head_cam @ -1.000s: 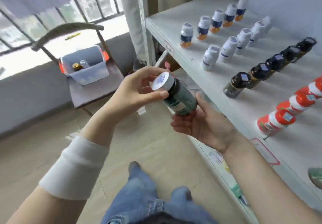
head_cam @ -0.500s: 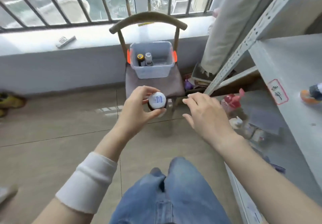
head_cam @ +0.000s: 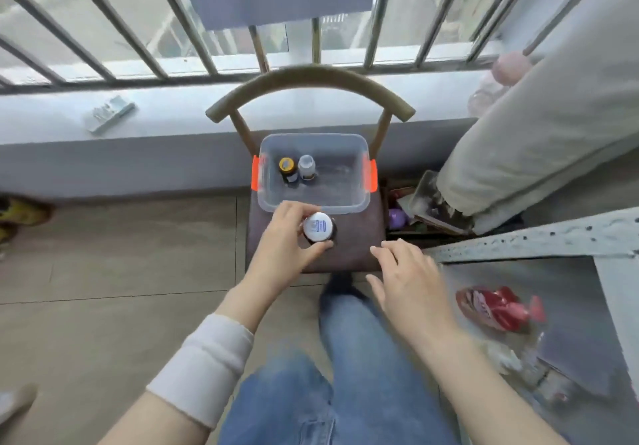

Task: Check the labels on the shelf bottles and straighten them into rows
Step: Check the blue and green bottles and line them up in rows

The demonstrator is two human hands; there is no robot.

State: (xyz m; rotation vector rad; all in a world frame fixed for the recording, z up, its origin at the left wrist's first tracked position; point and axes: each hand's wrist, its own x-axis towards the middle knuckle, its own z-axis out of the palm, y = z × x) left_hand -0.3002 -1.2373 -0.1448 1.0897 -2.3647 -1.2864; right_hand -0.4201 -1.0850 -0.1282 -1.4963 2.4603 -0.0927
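My left hand (head_cam: 287, 240) grips a dark bottle with a white labelled cap (head_cam: 318, 227) from above, fingers curled round the cap, over the chair seat just in front of a clear plastic bin (head_cam: 349, 202). Inside the bin stand a dark bottle with a yellow cap (head_cam: 287, 168) and a pale bottle with a grey cap (head_cam: 307, 166). My right hand (head_cam: 411, 278) hovers empty to the right with fingers spread and relaxed. The shelf rows of bottles are out of view.
The bin with orange latches sits on a wooden chair (head_cam: 349, 251) against the window sill. The shelf frame (head_cam: 539, 240) crosses at right, with a red packet (head_cam: 498, 309) on its lower shelf. A curtain (head_cam: 539, 140) hangs at right. My legs in jeans (head_cam: 345, 375) are below.
I have turned away from the shelf toward the chair. My left hand has carried the white-capped bottle forward, close to the bin. My right hand let go of the bottle and hangs free.
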